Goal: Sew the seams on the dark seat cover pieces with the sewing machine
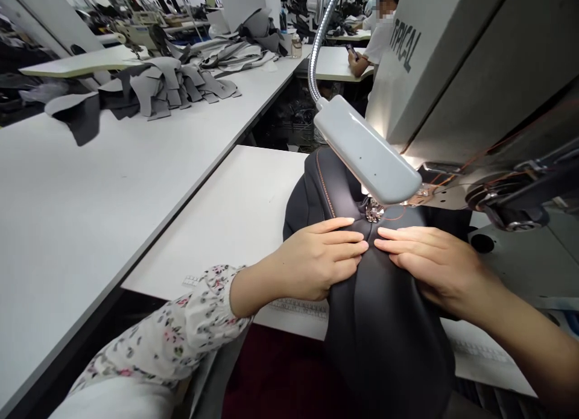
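Observation:
A black leather-like cover (384, 322) with orange stitching lies under the presser foot (374, 210) of a sewing machine (434, 63) and hangs over the table's front edge. My left hand (323, 256) rests flat on the cover, left of a seam, its fingers stretched toward the foot. Right of the same seam, my right hand (436, 259) lies on the cover with fingers extended, fingertips close to those of the left. Orange thread (398, 214) runs near the needle area. A grey lamp (368, 151) partly hides the needle.
Grey fabric pieces (167, 84) are heaped on the long white table (113, 178) at the left. A ruler strip (301, 307) runs along the front edge of the machine table (226, 226). Behind, a person (377, 42) holds a phone.

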The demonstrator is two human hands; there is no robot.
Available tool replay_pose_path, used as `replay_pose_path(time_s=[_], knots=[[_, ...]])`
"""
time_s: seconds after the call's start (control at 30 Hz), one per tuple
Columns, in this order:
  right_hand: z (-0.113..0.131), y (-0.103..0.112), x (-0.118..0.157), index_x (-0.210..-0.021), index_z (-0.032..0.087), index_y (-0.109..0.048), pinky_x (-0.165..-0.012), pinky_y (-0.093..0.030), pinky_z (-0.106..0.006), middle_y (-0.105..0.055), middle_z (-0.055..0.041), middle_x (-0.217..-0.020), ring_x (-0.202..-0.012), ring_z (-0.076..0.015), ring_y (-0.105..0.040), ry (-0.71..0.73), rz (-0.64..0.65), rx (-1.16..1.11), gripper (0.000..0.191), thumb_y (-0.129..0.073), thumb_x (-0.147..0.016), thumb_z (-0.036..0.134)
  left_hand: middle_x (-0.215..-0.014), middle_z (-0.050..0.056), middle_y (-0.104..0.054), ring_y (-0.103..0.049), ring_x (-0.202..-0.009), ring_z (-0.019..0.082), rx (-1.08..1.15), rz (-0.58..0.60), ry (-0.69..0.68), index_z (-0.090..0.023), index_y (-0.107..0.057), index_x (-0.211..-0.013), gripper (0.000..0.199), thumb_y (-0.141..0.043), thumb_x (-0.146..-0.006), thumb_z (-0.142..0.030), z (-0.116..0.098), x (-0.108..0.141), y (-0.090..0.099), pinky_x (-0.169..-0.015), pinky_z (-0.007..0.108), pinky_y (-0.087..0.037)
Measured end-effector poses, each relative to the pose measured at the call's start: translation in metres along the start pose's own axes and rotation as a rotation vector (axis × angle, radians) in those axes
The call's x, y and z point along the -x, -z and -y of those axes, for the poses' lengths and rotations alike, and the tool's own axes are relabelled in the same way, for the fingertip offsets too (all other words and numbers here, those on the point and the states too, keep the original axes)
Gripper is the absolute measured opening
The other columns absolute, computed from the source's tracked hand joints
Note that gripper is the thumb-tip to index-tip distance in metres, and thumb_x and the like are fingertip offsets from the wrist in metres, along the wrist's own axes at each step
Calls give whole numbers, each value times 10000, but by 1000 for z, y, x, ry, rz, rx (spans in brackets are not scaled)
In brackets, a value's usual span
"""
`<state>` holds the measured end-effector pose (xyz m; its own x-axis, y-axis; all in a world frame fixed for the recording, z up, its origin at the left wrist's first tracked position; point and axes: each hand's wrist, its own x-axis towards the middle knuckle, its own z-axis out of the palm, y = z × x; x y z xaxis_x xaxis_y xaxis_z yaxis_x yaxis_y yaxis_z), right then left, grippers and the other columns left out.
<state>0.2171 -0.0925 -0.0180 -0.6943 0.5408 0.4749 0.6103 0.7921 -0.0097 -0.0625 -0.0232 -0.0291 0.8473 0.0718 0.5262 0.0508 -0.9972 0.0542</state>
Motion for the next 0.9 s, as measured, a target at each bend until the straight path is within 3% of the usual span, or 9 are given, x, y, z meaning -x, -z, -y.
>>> replay_pose_path(time_s=[0.3,0.63,0.77,0.9], knots=[[-8,-2,12,-1106,186,-684,-1179,-512,-389,-761,-90,-1274,-1344,-212,-638,-3,-70,-48,234,-530,-966,80,-1296,53,-768,-705,-1173,196,-15,-72,44,-188,-714,-1079,261,-489,-960,-130,-1,-1,-3,-1148,410,-362],[-18,-3,3,-1139,243,-654,-1069,-619,-436,-773,-74,-1241,-1249,-219,-702,-27,-175,-73,269,-551,-966,64,-1334,9,-752,-643,-1236,212,26,-45,116,-219,-740,-1043,258,-511,-955,-139,4,-6,-2,-1092,431,-312],[-21,-8,5,-1153,265,-677,-1124,-587,-451,-763,-39,-1270,-1253,-228,-699,-122,-229,-172,334,-588,-944,21,-1285,-6,-775,-651,-1214,224,45,-60,120,-222,-738,-994,223,-526,-954,-167,10,-10,-4,-1069,422,-331],[-31,-14,11,-1201,315,-688,-1110,-590,-489,-732,-2,-1337,-1249,-240,-700,-194,-248,-230,332,-554,-1001,86,-1257,-2,-786,-642,-1229,235,91,-60,151,-225,-741,-986,193,-571,-929,-153,15,-14,-7,-1080,411,-355]])
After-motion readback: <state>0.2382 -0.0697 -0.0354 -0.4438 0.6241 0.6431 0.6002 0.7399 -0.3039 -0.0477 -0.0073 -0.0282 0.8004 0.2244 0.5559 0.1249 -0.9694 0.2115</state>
